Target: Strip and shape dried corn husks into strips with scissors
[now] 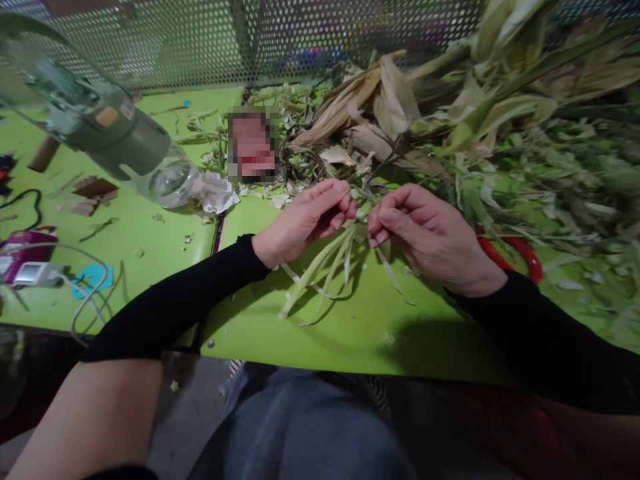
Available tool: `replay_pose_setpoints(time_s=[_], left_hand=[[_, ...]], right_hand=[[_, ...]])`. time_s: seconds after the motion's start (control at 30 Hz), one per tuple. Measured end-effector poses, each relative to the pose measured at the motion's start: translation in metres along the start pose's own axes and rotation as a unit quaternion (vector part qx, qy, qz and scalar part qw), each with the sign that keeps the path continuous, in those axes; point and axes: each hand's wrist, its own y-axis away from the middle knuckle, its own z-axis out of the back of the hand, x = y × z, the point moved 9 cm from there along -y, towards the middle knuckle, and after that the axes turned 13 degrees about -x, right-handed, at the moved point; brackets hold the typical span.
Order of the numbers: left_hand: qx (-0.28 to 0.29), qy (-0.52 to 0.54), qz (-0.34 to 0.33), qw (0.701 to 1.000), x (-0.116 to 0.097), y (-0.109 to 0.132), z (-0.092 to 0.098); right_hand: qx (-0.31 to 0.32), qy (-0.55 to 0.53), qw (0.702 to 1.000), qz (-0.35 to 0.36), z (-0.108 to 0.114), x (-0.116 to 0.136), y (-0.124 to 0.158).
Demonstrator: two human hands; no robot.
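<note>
Head view: pale green leaf strips [320, 267] pinched at upper ends between both hands, just above centre of the lime-green table [360, 333]. Long axis running from 1 o'clock down to 7 o'clock, free ends fanning out toward 7 o'clock and resting on the tabletop. Strips narrow, flat, pale green to cream, slightly curled at tips.

Left hand [305, 223] at 10 o'clock of the strips, fingers closed narrowly on the top of the bundle, black sleeve over forearm. Right hand [430, 240] at 2 o'clock, thumb and forefinger nipped shut on the same bundle top, fingertips almost touching the left.

Heap of dried corn husks [380, 113] at 12 o'clock. Red handle [520, 253] at 3 o'clock, partly under the right wrist. Clear plastic bottle [115, 133] at 10 o'clock, well apart.
</note>
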Motion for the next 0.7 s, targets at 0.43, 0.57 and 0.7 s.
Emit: replay_pose_setpoints(time_s=[0.43,0.57,0.7], left_hand=[[0.081,-0.171,-0.145,0.971,0.009,0.002,-0.011],[0.065,-0.167,-0.149,0.973,0.005,0.007,-0.012],[0.041,-0.128,-0.128,0.983,0.002,0.006,-0.008]], right_hand=[[-0.05,0.118,0.989,0.074,0.006,0.006,0.003],[-0.049,0.11,0.991,0.052,0.004,0.003,0.002],[-0.042,0.155,0.985,0.064,0.006,0.003,-0.002]])
